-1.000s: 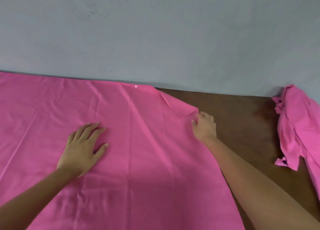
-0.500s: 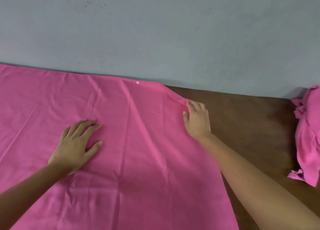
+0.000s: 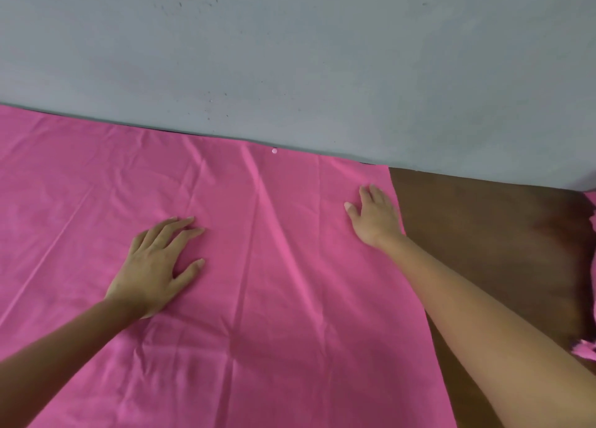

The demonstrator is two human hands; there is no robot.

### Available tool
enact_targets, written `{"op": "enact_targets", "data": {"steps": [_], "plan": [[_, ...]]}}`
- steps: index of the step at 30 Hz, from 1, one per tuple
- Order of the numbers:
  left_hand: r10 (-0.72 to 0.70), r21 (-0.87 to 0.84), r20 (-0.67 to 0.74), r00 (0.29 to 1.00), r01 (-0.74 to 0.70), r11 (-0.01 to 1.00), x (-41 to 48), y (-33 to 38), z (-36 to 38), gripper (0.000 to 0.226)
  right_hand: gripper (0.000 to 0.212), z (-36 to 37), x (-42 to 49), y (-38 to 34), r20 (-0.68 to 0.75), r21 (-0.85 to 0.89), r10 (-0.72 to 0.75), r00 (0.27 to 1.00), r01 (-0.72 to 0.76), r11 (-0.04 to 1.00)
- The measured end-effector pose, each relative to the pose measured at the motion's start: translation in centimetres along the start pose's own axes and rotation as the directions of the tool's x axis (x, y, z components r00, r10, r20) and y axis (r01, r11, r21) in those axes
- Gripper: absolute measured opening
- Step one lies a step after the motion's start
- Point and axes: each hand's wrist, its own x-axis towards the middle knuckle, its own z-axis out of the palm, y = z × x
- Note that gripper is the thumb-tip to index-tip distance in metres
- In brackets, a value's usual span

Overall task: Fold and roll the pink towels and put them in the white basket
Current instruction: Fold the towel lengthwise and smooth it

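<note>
Right hand (image 3: 375, 218) now flat on towel (image 3: 258, 298)

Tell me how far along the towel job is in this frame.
Done: one pink towel is spread flat on the brown table. In hand: the left hand and right hand press flat on it. Left: no fold or roll shows yet, more pink cloth lies bunched at the right edge, and the white basket is out of view.
</note>
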Motion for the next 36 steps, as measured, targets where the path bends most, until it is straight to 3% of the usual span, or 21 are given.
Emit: {"op": "enact_targets", "data": {"steps": [14, 23, 28, 36], "plan": [[-0.004, -0.011, 0.041, 0.999, 0.004, 1.000, 1.3, 0.3, 0.5, 0.063, 0.072, -0.3, 1.5, 0.6, 0.028, -0.045, 0.059, 0.998, -0.057, 0.997], [0.235, -0.068, 0.142, 0.962, -0.228, 0.971, 6.2, 6.2, 1.2, 0.069, 0.072, -0.3, -9.4, 0.3, 0.032, 0.056, 0.013, 0.999, -0.015, 0.998], [0.422, -0.146, 0.185, 0.888, -0.399, 0.905, 7.9, 11.5, 2.4, 0.077, 0.111, 0.9, -17.7, 1.3, 0.006, 0.051, 0.088, 0.996, -0.089, 0.995], [0.650, -0.230, 0.251, 0.717, -0.608, 0.760, 9.7, 19.5, 4.9, 0.058, 0.080, 3.5, -30.9, 2.8, -0.020, 0.027, 0.222, 0.975, -0.221, 0.975]]}}
